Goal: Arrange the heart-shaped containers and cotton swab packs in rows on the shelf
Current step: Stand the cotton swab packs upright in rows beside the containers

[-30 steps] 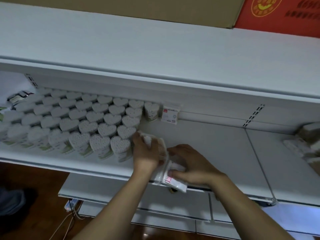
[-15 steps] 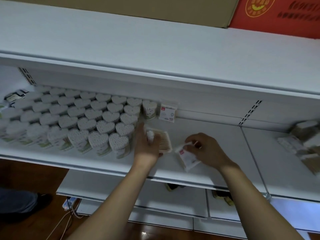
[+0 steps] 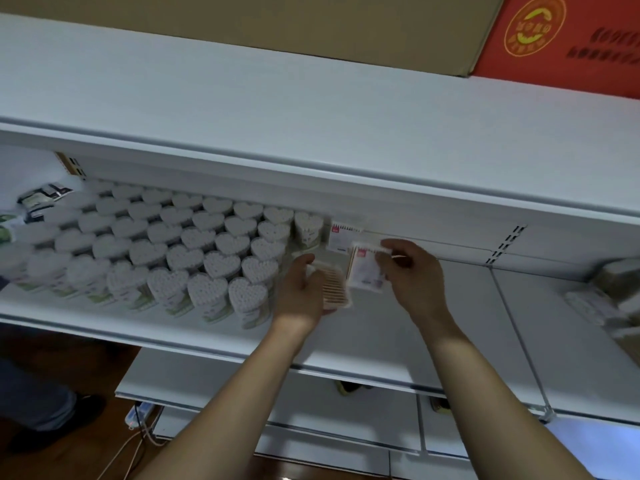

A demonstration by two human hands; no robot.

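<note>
So my right hand [image 3: 412, 271] pinches a white red-labelled swab pack [image 3: 367, 270] near the white shelf's [image 3: 398, 344] back edge; my left hand [image 3: 301, 292] grips a flat wooden-stick swab pack [image 3: 334, 289].

White metal shelving [image 3: 433, 306] fills the view, its upper board [image 3: 277, 116] broad and bare. Behind it stand a tan cardboard panel [image 3: 277, 22] and a red sign [image 3: 561, 39] with a round emblem. Below lies dark wooden floor [image 3: 69, 459], where a power strip [image 3: 136, 414] trails cables.
</note>
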